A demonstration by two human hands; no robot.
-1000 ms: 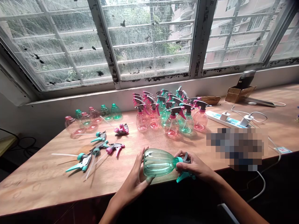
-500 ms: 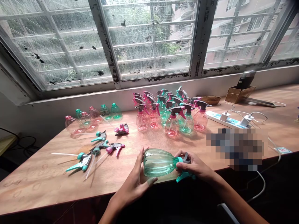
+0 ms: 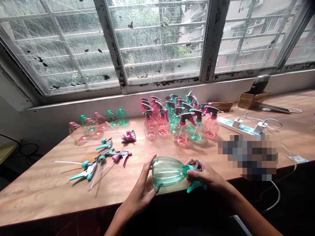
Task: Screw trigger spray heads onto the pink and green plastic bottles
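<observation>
I hold a clear green spray bottle (image 3: 167, 171) on its side, just above the near edge of the wooden table (image 3: 49, 193). My left hand (image 3: 142, 188) cups the bottle's round base, fingers curled around it. My right hand (image 3: 206, 175) is closed on the teal and grey trigger head (image 3: 195, 178) at the bottle's neck. Loose trigger heads with dip tubes (image 3: 98, 160) lie to the left on the table.
A cluster of assembled pink and green spray bottles (image 3: 179, 121) stands at the back middle. Capless bottles (image 3: 98, 123) stand at the back left. A power strip with cables (image 3: 240, 126), a small box with a device (image 3: 253, 95) and a blurred patch (image 3: 249, 157) are on the right.
The bottle and both hands have barely shifted; my left fingers have moved slightly around the base.
</observation>
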